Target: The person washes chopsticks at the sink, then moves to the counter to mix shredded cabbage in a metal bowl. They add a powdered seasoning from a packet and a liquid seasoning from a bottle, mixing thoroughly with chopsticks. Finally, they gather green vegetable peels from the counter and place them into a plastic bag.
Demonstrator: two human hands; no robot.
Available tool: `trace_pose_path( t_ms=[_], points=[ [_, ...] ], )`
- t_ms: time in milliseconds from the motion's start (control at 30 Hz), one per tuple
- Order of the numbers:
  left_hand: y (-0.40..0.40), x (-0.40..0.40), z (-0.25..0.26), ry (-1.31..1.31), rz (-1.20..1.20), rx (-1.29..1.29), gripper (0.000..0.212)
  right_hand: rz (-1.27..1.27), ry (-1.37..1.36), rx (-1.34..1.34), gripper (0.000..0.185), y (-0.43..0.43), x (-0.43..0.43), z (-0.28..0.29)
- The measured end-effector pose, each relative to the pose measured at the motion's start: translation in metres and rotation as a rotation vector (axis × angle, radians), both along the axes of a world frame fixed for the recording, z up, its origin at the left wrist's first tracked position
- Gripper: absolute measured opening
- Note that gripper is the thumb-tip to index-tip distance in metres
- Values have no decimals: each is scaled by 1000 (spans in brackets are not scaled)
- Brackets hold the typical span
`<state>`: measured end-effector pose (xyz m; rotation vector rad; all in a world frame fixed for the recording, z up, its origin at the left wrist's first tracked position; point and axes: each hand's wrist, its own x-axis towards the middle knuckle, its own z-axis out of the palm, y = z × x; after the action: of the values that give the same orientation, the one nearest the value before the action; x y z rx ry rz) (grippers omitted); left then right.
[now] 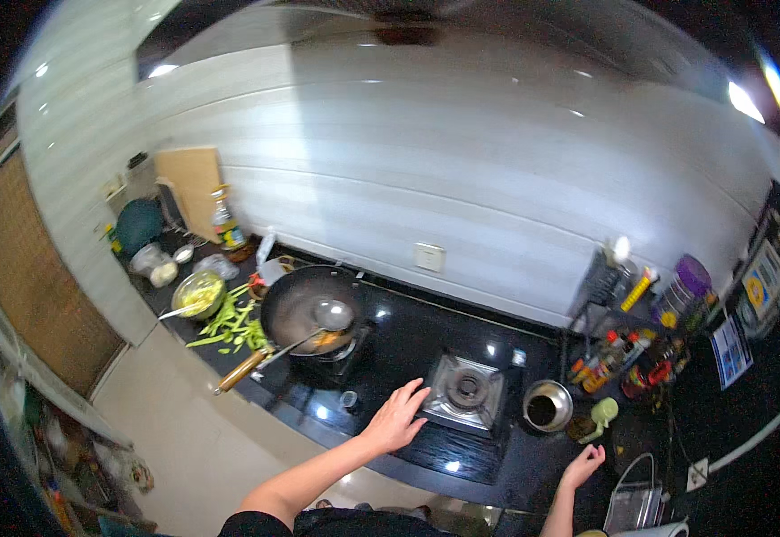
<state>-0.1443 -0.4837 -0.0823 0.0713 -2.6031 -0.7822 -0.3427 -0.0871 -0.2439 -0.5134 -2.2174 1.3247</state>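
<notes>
My left hand (397, 417) is over the black glass cooktop (403, 322), fingers spread and holding nothing. It is nearest to the left edge of the bare right gas burner (467, 389). My right hand (583, 466) hovers at the counter's right side with its fingers curled; whether they pinch anything is too small to tell. Just beyond it lies a light green plastic scoop or lid with a handle (605, 411). A steel bowl (564, 397) with dark contents stands to that hand's upper left. On the left burner sits a wok (286, 295), a metal ladle (331, 314) resting in it over some orange-brown food.
The wok's wooden handle (242, 371) juts past the counter's front edge. Left of it lie cut green vegetable pieces (232, 325) and a bowl of yellow-green food (200, 295). Sauce bottles (605, 369) fill a rack at right. A clear plastic container (634, 505) stands lower right.
</notes>
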Motion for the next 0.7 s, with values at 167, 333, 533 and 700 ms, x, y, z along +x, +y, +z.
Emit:
trace_pose_path(
  t_ms=[167, 333, 533, 700],
  points=[
    [-65, 75, 19, 139, 45, -53, 60, 541, -8, -348, 21, -135, 62, 51],
    [-148, 172, 44, 233, 197, -81, 62, 908, 183, -305, 23, -309, 136, 96],
    [-257, 325, 31, 155, 602, -164, 65, 1265, 191, -101, 30, -486, 236, 173],
    [-325, 428, 2, 3, 940, -163, 72, 1589, 358, 152, 33, -615, 292, 194]
  ],
)
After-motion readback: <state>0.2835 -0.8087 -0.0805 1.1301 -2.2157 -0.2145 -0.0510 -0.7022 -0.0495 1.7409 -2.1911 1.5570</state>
